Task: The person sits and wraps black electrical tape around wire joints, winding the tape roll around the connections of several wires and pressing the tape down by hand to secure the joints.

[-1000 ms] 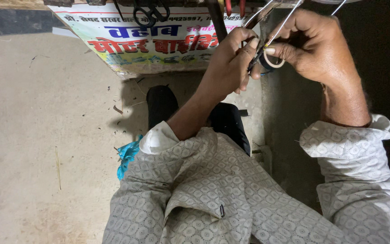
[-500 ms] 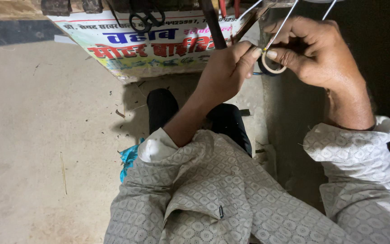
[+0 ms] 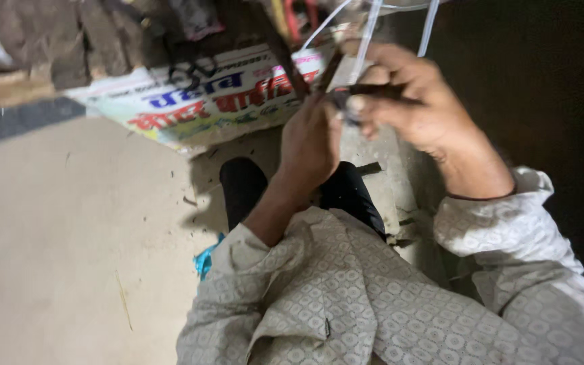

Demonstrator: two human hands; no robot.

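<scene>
Both hands have come closer together since a second ago. The right hand (image 3: 410, 101) is clamped on a dark tool (image 3: 366, 91), its fingers curled round it. The left hand (image 3: 312, 138) is closed at the white wires (image 3: 366, 37), just beside the tool; the pale ring seen earlier is now hidden.

The sleeves (image 3: 508, 270) across the lower frame are matt woven cloth, pale with a small raised lattice pattern, and the trousers (image 3: 353, 196) below the hands look like plain dark cloth. The floor (image 3: 69, 236) at left is dull, rough and gritty, like bare concrete, while the printed banner (image 3: 204, 101) at upper centre has a slightly glossy sheet surface. The thin white wires (image 3: 366, 40) at the top look smooth, plastic-coated.
</scene>
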